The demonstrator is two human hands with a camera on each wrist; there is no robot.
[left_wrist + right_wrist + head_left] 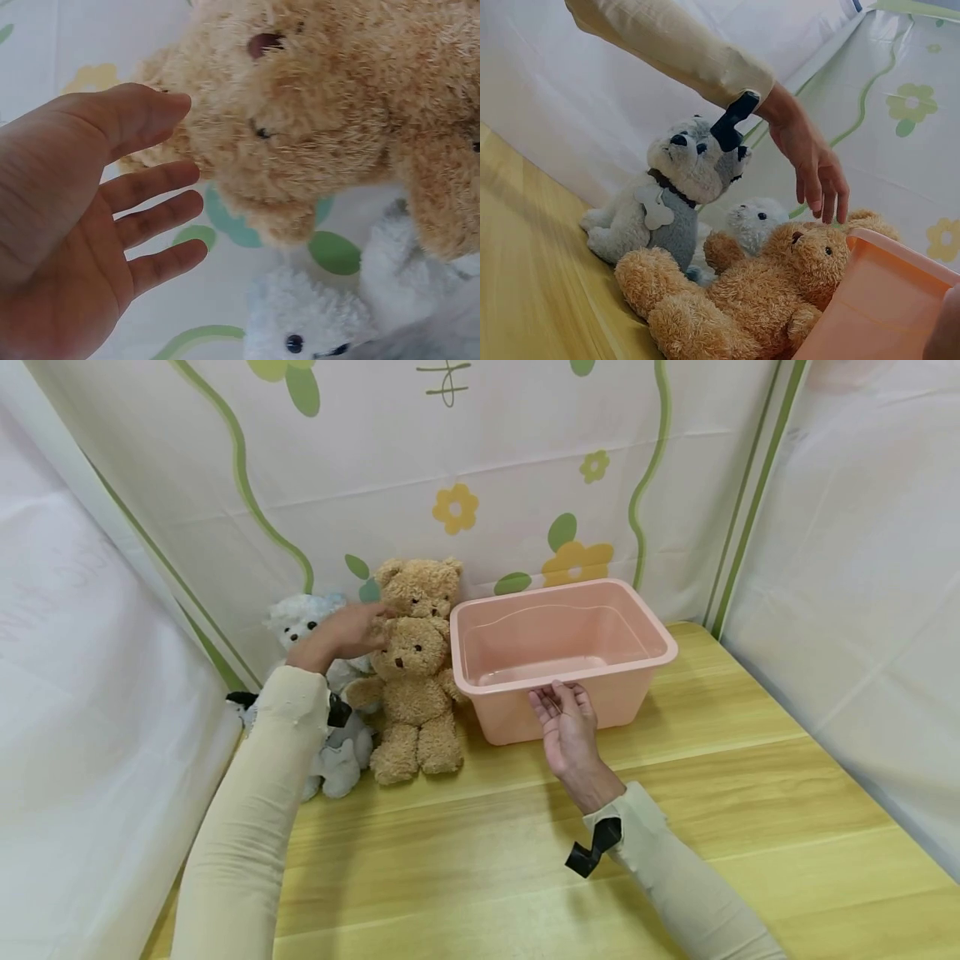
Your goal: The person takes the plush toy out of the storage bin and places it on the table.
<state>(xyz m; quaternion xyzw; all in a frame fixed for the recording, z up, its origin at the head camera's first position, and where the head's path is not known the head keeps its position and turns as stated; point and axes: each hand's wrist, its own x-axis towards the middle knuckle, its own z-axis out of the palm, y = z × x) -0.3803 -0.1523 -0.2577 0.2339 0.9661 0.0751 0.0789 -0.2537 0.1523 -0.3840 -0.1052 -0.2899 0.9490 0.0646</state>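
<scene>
In the head view my left hand (348, 633) is beside the head of a tan teddy bear (416, 702). Its fingers are loosely extended and hold nothing in the left wrist view. A second tan teddy bear (420, 583) sits behind the first, against the wall. My right hand (572, 735) has its palm turned up and grips the front rim of a pink plastic bin (564, 683) with curled fingers. The bin stands upright to the right of the bears, and its visible inside holds nothing.
Left of the bears sit a white plush toy (296, 614) and a grey-and-white plush dog (679, 199), partly hidden by my left arm in the head view. All stand on a wood-grain table (465, 868). Flower-printed cloth (510, 435) forms the back wall.
</scene>
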